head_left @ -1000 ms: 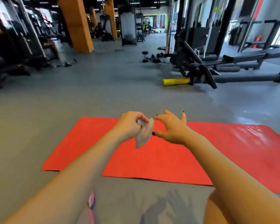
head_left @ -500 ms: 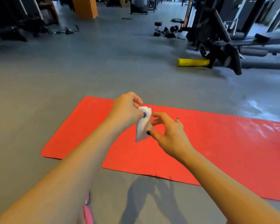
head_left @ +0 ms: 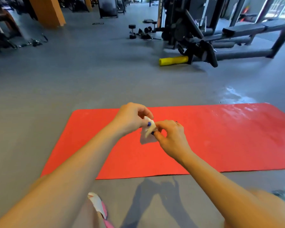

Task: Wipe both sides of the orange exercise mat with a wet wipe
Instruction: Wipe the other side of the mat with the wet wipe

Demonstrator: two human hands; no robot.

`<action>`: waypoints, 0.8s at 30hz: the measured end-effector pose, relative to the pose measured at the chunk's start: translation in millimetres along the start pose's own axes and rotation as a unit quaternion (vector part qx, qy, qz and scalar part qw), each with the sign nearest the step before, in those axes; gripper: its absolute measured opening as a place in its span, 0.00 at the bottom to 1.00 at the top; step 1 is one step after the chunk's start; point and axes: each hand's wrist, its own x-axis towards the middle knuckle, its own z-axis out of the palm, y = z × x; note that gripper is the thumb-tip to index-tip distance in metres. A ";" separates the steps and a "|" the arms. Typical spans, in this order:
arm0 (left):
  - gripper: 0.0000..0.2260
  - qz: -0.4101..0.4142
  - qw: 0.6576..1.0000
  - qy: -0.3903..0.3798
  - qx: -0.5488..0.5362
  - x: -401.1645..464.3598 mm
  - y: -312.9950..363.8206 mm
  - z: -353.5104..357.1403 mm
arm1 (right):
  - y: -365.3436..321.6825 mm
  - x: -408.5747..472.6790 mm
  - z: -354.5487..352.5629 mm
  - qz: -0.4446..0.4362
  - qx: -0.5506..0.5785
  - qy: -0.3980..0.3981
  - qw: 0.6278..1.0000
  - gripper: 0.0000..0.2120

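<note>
The grey floor point(head_left: 72, 83) fills most of the view and carries everything else. Far back on the right stands a black machine point(head_left: 204, 40) with a long padded frame, and a yellow roller point(head_left: 173, 60) lies at its near foot. An orange pillar point(head_left: 48, 11) rises at the back left, and dumbbells point(head_left: 132, 31) sit on the floor between pillar and machine.

The mat point(head_left: 220, 142) lies flat on the floor, running from left of centre out past the right edge of the view. Its far right part shines with wet-looking streaks, and a similar glossy patch marks the floor just beyond that corner.

Both bare forearms reach forward over the mat's near edge, and their shadow falls on the floor just in front of it. The left hand point(head_left: 130, 119) and the right hand point(head_left: 170, 137) meet above the mat's middle. Between them hangs the wipe point(head_left: 146, 134), a small white crumpled sheet held clear of the mat. The left grip pinches its upper part with thumb and curled fingers; the right grip pinches its right edge between thumb and fingertips. Dark blue nails show on both thumbs.

Low in the view, beside the left forearm, a pink and white shoe point(head_left: 99, 208) shows.
</note>
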 end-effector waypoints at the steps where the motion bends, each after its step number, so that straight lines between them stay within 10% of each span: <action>1: 0.08 0.014 1.000 -0.007 0.017 -1.5 -1.8 -3.2 | -3.5 -2.3 2.5 0.005 -0.004 0.015 1.000 0.09; 24: 0.08 0.141 0.962 -0.121 0.198 -6.6 -134.5 -122.8 | -130.4 -4.9 151.5 0.093 -0.065 0.176 0.978 0.16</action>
